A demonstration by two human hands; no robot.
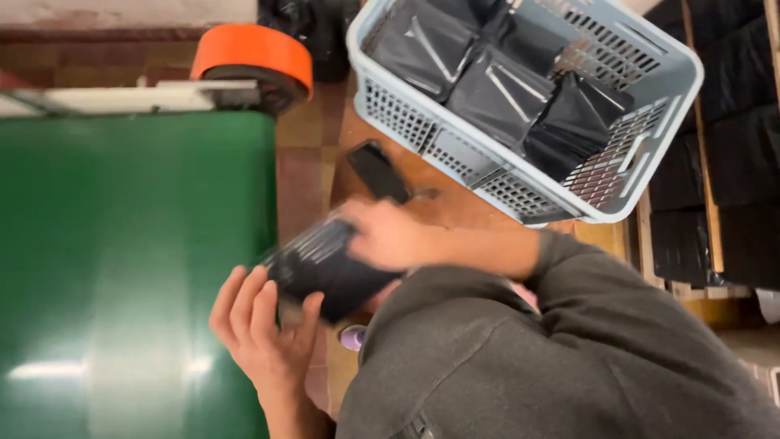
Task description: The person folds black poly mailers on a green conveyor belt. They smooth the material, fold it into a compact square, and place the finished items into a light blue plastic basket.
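A: Left hand (264,329)?
B: Fingers curling loosely under a black glossy packet (325,264), cupping its lower end.
A: Right hand (390,236)?
B: Gripping the packet's upper side; blurred. The packet is sitting between both hands, beside the green belt (122,260), below the grey basket (520,175).

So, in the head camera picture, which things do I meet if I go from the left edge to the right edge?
Green surface → left hand → black glossy packet → right hand → grey plastic basket holding black bags → stacked black packets at the far right.
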